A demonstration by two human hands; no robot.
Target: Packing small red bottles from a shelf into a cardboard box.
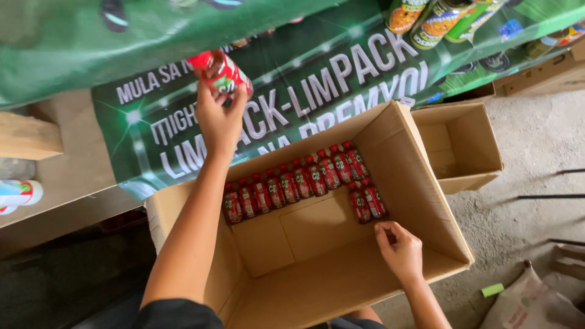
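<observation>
A red bottle [220,72] is gripped by the left hand [218,119] above the box [420,201]; the right hand [399,247], fingers curled and empty, rests inside by the short second row [367,202], where the bottle is best set upright, touching its neighbours

Two bare forearms, no watch, rings or gloves, left hand [219,119] and right hand [399,248] uncovered, short fingernails unpainted, a black short sleeve [177,314] at the left shoulder.
</observation>
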